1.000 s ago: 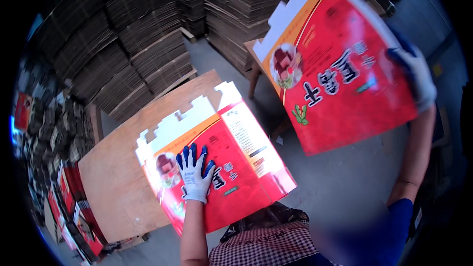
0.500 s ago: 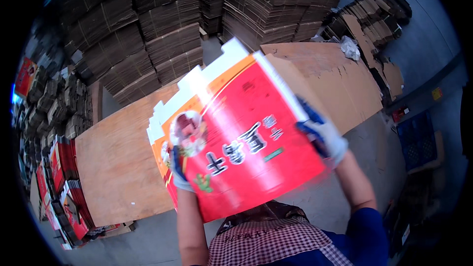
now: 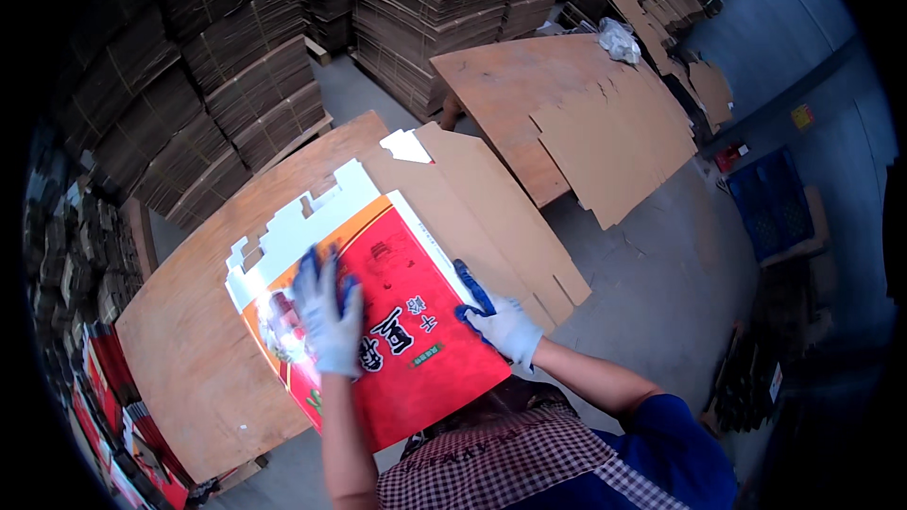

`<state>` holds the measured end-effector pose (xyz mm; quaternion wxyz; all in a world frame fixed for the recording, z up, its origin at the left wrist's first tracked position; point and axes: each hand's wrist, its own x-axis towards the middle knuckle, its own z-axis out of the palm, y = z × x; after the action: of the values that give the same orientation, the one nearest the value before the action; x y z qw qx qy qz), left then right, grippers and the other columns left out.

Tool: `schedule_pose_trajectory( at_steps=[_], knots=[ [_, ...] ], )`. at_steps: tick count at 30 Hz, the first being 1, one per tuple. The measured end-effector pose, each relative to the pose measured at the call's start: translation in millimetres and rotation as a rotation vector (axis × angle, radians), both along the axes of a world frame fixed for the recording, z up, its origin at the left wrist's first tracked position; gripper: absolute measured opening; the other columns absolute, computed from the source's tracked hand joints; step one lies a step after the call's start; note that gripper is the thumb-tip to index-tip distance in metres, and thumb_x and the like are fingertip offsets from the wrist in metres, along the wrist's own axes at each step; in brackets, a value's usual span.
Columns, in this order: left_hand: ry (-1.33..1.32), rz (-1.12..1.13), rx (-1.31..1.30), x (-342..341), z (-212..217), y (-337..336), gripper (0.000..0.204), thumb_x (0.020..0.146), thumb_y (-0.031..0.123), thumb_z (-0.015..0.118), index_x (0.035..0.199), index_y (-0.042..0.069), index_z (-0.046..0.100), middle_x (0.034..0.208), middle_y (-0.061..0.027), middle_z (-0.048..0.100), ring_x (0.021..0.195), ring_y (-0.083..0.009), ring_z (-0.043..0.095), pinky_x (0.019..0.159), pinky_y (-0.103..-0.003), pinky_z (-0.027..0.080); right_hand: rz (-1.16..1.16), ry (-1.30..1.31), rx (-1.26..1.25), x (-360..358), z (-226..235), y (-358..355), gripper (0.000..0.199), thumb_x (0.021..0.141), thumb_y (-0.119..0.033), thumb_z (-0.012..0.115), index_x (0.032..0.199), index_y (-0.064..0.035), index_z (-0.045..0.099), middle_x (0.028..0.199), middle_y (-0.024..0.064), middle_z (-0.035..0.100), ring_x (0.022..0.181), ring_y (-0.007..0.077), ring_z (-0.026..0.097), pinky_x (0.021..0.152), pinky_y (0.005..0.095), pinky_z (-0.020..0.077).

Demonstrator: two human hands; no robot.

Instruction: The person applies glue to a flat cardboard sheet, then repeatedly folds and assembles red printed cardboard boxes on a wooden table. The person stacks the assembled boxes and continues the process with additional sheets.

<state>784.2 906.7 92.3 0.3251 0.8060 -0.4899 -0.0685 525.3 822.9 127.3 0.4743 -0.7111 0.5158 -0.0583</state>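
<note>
A flat red-and-orange printed box blank (image 3: 430, 321) with white cut-out flaps lies in front of me, partly over a plain brown cardboard sheet (image 3: 472, 194) on the wooden table. My left hand (image 3: 328, 316), in a white and blue work glove, rests on its printed face. Those fingers are spread and slightly blurred. At the right edge of the blank is my gloved right hand (image 3: 505, 324), its thumb over the red face and a finger along the white border, gripping that edge.
A wooden table (image 3: 189, 331) runs under the blank. Beyond it a second table (image 3: 501, 85) carries another brown sheet (image 3: 624, 146) and crumpled plastic (image 3: 619, 41). Tall bundled cardboard stacks (image 3: 425, 19) stand behind. A blue crate (image 3: 770, 203) sits at right; red printed blanks (image 3: 109, 368) are piled at left.
The raised box blank has come down onto the brown sheet on the table. My left hand has gone from its left edge to its face. My view has shifted right.
</note>
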Motion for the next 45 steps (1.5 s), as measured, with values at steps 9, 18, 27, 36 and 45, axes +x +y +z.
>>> schedule_pose_trajectory(
  at_steps=[9,18,27,36,45],
  knots=[
    [-0.161,-0.018,0.299,-48,-14,-63,0.062,0.093,0.05,0.061,0.146,0.018,0.054,0.167,-0.0073,0.022,0.156,-0.0335,0.01,0.125,-0.056,0.002,-0.344,-0.059,-0.4,-84,37,-154,0.03,0.099,-0.022,0.061,0.126,-0.0109,0.069,0.1,0.0074,0.076,0.087,0.0128,0.071,0.076,0.0282,0.0546],
    [-0.127,-0.013,0.188,-41,-19,-59,0.058,0.091,0.047,0.064,0.138,0.013,0.061,0.165,-0.0108,0.026,0.154,-0.038,0.013,0.124,-0.06,0.003,-0.071,-0.59,0.269,-21,70,-168,0.043,0.103,-0.032,0.058,0.129,0.0014,0.065,0.106,0.0092,0.073,0.092,0.0168,0.069,0.082,0.0284,0.0546],
    [-0.11,-0.034,0.208,-41,-16,-62,0.066,0.093,0.05,0.061,0.151,0.021,0.048,0.166,-0.0111,0.025,0.154,-0.0385,0.012,0.124,-0.06,0.003,0.37,-0.355,-0.521,112,-8,-192,0.043,0.101,-0.02,0.058,0.143,-0.011,0.055,0.15,0.0122,0.051,0.141,0.0316,0.043,0.116,0.0396,0.035],
    [-0.118,-0.029,0.223,-40,-17,-63,0.064,0.094,0.05,0.059,0.15,0.021,0.048,0.165,-0.0125,0.027,0.155,-0.0384,0.012,0.124,-0.06,0.002,0.712,0.29,-0.962,134,-22,-183,0.049,0.101,-0.037,0.051,0.148,-0.0218,0.051,0.158,0.0067,0.039,0.147,0.0358,0.03,0.119,0.0522,0.0239],
    [-0.118,-0.028,0.223,-41,-15,-65,0.062,0.093,0.046,0.061,0.147,0.018,0.052,0.163,-0.0139,0.029,0.154,-0.0392,0.015,0.123,-0.061,0.003,0.452,0.423,-0.992,178,-46,-161,0.052,0.094,-0.021,0.054,0.145,-0.0115,0.049,0.149,0.0148,0.045,0.143,0.0409,0.035,0.112,0.0684,0.0257]
  ],
)
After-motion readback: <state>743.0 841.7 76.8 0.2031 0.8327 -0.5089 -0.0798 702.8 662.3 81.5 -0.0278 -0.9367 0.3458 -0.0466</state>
